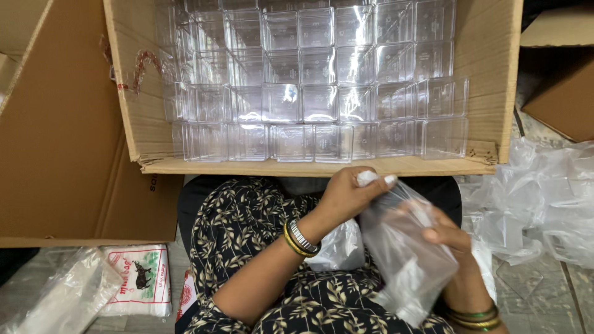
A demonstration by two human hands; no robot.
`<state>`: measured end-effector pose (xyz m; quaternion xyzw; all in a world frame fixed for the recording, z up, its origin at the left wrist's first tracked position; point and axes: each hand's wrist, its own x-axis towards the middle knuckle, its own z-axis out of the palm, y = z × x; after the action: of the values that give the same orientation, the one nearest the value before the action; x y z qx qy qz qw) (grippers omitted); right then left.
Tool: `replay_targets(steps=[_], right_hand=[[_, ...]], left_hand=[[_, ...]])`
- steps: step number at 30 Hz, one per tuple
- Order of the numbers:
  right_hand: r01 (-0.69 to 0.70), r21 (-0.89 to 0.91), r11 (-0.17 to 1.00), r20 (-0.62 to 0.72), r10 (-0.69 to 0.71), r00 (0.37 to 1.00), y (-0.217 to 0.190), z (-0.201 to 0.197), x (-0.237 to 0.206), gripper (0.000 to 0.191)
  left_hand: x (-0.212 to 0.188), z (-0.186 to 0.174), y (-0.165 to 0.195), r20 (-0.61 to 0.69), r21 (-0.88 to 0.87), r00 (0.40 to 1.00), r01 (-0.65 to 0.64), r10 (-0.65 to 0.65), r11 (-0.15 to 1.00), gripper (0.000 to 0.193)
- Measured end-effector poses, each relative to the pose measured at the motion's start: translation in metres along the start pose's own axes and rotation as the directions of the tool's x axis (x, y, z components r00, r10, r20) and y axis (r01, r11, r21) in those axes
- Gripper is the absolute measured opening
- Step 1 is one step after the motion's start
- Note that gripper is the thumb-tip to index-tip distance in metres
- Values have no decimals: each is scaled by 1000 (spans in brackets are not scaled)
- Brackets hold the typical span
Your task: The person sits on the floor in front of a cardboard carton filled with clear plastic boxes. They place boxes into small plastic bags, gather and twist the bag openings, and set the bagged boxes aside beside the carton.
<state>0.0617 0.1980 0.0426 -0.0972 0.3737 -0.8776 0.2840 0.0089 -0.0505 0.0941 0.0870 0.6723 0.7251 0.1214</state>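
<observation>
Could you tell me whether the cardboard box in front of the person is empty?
No, the cardboard box is packed with rows of clear plastic containers stacked side by side.

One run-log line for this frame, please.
left hand: pinches bag top | right hand: grip on clear plastic bag side | cardboard box: open, rows of clear plastic containers

**Around the lap**

A large brown cardboard box holds rows of clear square plastic containers. Loose crumpled clear plastic wrappers lie at the right (on the floor); a white printed cloth bag lies lower left.
</observation>
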Motion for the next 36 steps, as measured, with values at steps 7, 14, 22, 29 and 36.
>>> replay_targets(steps=[7, 14, 22, 29, 36], right_hand=[[544, -286, 789, -645, -578, 500, -46, -94, -69, 39], [192, -820, 539, -569, -804, -173, -26, -186, -80, 41], [-598, -600, 532, -472, -838, -272, -30, -206, -58, 51], [-120, -992, 38, -42, -999, 32, -59, -111, -11, 19], [262, -780, 569, -85, -511, 856, 12, 72, 76, 31]], left_hand=[[3, -19, 3, -149, 165, 969, -174, 199, 971, 31], [-4, -22, 13, -89, 136, 975, -190, 203, 972, 34], [-11, -22, 17, -166, 182, 973, -130, 161, 975, 18], [-13, -31, 12, -227, -50, 957, -194, 178, 980, 18], [-18, -20, 8, -147, -118, 982, -135, 117, 984, 24]])
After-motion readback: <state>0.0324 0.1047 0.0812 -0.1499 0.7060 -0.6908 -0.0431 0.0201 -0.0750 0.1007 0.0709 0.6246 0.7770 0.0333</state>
